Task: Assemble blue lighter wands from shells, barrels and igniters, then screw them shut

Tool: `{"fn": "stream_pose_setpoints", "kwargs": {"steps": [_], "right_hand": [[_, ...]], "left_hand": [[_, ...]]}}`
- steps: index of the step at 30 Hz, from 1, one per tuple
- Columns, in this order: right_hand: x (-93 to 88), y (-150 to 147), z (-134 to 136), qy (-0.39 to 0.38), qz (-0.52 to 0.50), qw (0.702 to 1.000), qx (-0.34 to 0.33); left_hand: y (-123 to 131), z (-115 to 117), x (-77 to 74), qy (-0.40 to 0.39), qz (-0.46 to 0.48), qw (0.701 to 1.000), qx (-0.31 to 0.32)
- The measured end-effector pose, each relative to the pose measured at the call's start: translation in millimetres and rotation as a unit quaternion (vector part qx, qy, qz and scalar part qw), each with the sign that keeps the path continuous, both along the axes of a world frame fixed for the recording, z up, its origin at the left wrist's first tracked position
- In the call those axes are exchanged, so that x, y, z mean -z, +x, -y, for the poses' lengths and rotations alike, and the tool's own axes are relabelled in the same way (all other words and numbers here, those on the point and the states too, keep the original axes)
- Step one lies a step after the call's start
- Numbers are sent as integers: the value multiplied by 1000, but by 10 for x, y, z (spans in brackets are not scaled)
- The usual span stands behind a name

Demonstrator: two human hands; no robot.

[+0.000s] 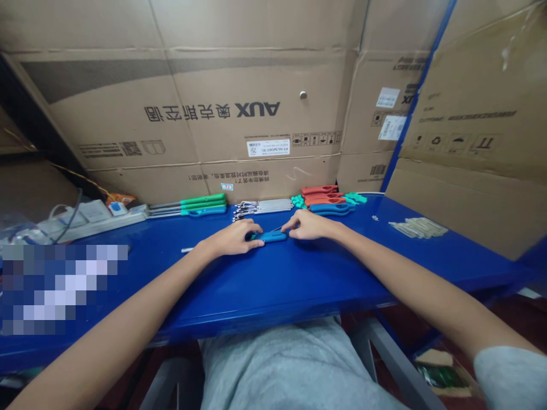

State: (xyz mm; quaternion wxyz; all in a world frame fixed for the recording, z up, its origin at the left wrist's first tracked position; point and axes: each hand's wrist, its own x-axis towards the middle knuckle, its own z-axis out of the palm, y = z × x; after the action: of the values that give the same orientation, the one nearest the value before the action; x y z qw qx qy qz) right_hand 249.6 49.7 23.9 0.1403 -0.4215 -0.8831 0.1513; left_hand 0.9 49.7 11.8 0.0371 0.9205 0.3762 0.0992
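A blue lighter handle (274,236) lies on the blue table in front of me, with a bit of green at its left end. My left hand (237,238) is closed around that left end, thumb along the near side. At the other end, my right hand (305,224) has its fingers pinched together. A thin dark line runs from its fingertips over the handle; what they hold is too small to make out. A light-coloured rod end (187,250) pokes out left of my left wrist.
Behind my hands lie silver tubes with wires (273,205), red and blue handles (331,209) and small green parts (356,198). Lighters with long metal tubes (207,201) are at left, near a power strip (102,228). Pale plastic pieces (419,228) lie right. Cardboard (192,85) walls the back.
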Motion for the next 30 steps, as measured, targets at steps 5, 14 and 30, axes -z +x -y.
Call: {"fn": "stream_pose_setpoints", "kwargs": {"steps": [5,14,30], "right_hand": [[22,9,-73,33,-6,999,9],[236,65,-241,128,10,989,80],[-77,152,-202,42,-418,907,28]], "left_hand": [[9,16,-23,-3,-10,1000,-8],[0,26,-20,-1,-15,1000,-13],[-6,12,-19,0,-6,1000,-13]]}}
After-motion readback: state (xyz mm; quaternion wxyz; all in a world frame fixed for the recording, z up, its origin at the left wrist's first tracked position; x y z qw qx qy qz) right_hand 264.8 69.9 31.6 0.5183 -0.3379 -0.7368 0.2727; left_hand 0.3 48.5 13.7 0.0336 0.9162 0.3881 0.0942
